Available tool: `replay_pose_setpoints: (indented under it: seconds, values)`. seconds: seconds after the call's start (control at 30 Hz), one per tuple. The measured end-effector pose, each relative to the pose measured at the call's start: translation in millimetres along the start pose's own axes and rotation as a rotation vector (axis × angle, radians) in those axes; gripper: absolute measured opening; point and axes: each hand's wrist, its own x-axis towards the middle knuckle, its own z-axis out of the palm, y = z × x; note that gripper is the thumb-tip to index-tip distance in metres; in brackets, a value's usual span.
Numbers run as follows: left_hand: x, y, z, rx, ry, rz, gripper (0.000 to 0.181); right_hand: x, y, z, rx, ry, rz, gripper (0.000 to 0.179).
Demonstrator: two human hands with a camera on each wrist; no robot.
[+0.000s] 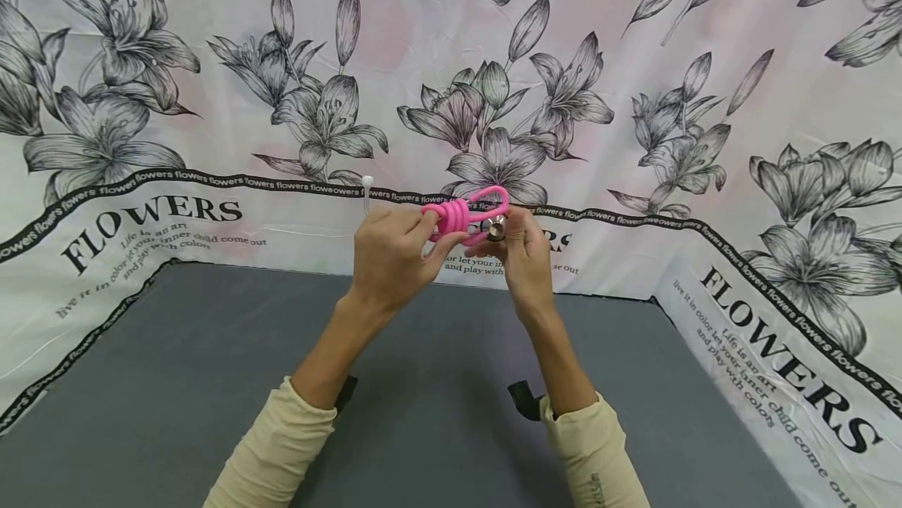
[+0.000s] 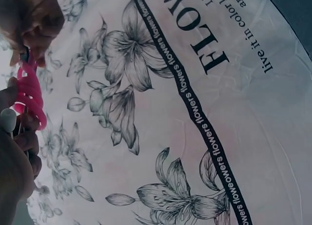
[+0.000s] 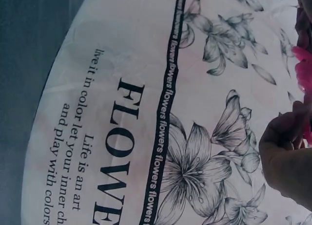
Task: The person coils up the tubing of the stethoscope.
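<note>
A stethoscope with pink tubing point(image 1: 456, 215) is held up in both hands above the far edge of the table. Its tubing is wound in several turns, with a loop sticking out to the right. The left hand point(image 1: 391, 254) grips the wound part; a white ear tip point(image 1: 367, 181) on a metal tube pokes up behind it. In the left wrist view the ear tip point(image 2: 8, 120) shows beside the fingers. At the loop's right end the right hand point(image 1: 527, 261) pinches the stethoscope by the silver chestpiece point(image 1: 496, 228). The right wrist view shows only part of the pink tubing point(image 3: 303, 71).
The dark grey table top point(image 1: 423, 383) lies below the hands. A white sheet point(image 1: 395, 46) printed with flowers and lettering stands behind it and along both sides. Black straps point(image 1: 524, 400) show at the wrists by the beige sleeves point(image 1: 278, 445).
</note>
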Motion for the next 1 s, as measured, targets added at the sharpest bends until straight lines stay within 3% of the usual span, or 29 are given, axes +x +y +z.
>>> replay_pose_setpoints:
  seconds: [0.13,0.27,0.37,0.43,0.53,0.63,0.73,0.83,1.0]
  values:
    - [0.2,4.4,1.4,-0.033,-0.017,0.013,0.037,0.9,-3,-9,0.122,-0.023,0.067,0.05]
    - [-0.4,8.5,1.6,-0.061,-0.028,0.014,0.036,3.1,-5,-21,0.306,-0.148,0.198,0.042]
    - [-0.7,11.7,1.5,-0.065,-0.031,0.026,0.037,4.6,-7,-25,0.356,-0.19,0.24,0.043]
    - [-0.4,13.8,1.5,-0.074,-0.032,0.026,0.037,4.6,-8,-24,0.322,-0.156,0.211,0.047]
    - [0.5,16.4,1.7,-0.089,-0.038,0.019,0.037,3.3,-6,-17,0.226,-0.038,0.112,0.051]
    - [0.8,16.7,0.9,-0.109,-0.046,-0.004,0.036,1.1,-4,-8,0.088,0.075,0.013,0.047]
    - [0.5,15.2,0.5,-0.123,-0.058,-0.032,0.037,-0.4,-6,-4,-0.031,0.135,-0.055,0.038]
    - [0.1,12.4,0.7,-0.128,-0.076,-0.061,0.038,-0.5,-10,-6,-0.12,0.1,-0.082,0.028]
    - [0.4,8.2,1.0,-0.122,-0.094,-0.084,0.038,-0.6,-21,-18,-0.231,-0.089,-0.067,0.025]
